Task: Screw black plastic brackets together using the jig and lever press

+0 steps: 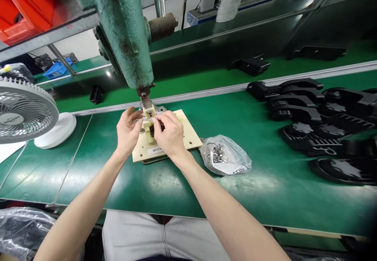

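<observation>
A green press stands over a cream fixture plate that bears a printed label. Under the press tip, a small cream block rises from the plate. My right hand is at the front of this block, thumb and fingertips pinched together; whatever they hold is too small to name. To the left of the block, my left hand is raised, its fingers curved and apart with nothing seen between them. A dark part sits in the fixture, partly covered by my right hand.
Right of the plate lies a clear plastic bag of small metal pieces. Several black plastic parts spread over the right of the green table. A fan stands at left, below a red bin.
</observation>
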Demonstrator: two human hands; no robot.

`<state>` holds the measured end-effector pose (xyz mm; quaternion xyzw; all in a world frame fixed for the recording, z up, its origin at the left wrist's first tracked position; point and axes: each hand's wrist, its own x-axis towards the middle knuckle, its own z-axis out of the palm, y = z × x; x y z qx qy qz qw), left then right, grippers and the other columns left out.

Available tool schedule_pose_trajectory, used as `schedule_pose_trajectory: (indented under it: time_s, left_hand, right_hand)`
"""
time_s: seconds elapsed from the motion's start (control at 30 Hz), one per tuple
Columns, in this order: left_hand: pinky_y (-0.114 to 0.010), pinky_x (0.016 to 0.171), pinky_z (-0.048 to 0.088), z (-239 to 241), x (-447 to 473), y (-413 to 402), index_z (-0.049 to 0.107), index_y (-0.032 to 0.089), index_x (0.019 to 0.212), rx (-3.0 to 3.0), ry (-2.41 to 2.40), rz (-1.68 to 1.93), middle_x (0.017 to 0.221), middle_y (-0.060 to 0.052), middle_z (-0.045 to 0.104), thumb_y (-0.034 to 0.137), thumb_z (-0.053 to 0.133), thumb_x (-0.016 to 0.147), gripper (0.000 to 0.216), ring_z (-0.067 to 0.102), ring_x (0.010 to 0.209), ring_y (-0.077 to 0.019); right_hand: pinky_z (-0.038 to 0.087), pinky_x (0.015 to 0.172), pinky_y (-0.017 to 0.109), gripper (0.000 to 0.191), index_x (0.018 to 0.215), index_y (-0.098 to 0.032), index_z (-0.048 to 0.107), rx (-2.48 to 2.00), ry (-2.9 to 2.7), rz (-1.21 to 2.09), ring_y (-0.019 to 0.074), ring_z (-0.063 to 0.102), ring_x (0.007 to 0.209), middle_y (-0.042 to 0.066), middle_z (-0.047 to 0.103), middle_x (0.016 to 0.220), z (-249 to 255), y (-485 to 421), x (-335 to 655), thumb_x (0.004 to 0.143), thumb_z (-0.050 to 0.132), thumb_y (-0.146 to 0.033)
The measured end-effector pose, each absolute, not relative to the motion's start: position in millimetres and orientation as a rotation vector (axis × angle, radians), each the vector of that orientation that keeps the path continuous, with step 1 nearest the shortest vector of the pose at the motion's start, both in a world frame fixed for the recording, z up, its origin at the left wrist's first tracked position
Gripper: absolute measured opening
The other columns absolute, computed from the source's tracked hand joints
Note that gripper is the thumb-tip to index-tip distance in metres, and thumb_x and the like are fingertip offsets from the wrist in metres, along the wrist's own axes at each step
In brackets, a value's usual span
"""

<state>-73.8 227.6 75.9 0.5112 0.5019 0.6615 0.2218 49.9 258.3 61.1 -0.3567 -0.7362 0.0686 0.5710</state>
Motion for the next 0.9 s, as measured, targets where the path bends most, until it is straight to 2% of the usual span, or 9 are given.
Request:
schedule_pose_trajectory:
  time_s: [0.2, 0.43, 0.9]
  left_hand:
    - [-0.033, 0.082, 0.054, 73, -70, 228, 0.048, 0.017, 0.112, 1.466, 1.325, 1.776, 0.093, -0.006, 0.070, 0.026, 0.067, 0.075, 0.042, 0.069, 0.086, -0.0191]
    - [-0.034, 0.085, 0.054, 70, -65, 231, 0.047, 0.018, 0.113, 1.555, 1.357, 1.803, 0.094, -0.006, 0.068, 0.029, 0.068, 0.075, 0.044, 0.068, 0.087, -0.0186]
    - [-0.033, 0.082, 0.053, 63, -67, 238, 0.051, 0.019, 0.116, 1.703, 1.357, 1.859, 0.089, -0.004, 0.062, 0.035, 0.068, 0.079, 0.045, 0.064, 0.085, -0.0174]
  right_hand:
    - [0.046, 0.070, 0.031, 0.022, 0.079, -0.013, 0.064, -0.851, -1.672, 0.092, 0.0192, 0.056, 0.074, 0.008, 0.060, 0.076, 50, 258, 41, 0.092, 0.046, -0.016]
    - [0.045, 0.070, 0.031, 0.022, 0.080, -0.016, 0.063, -0.907, -1.636, 0.188, 0.0188, 0.057, 0.075, 0.007, 0.060, 0.077, 47, 258, 35, 0.092, 0.045, -0.017]
    - [0.038, 0.070, 0.034, 0.025, 0.079, -0.016, 0.063, -0.910, -1.578, -0.065, 0.0205, 0.056, 0.075, 0.007, 0.062, 0.074, 43, 260, 28, 0.095, 0.043, -0.019]
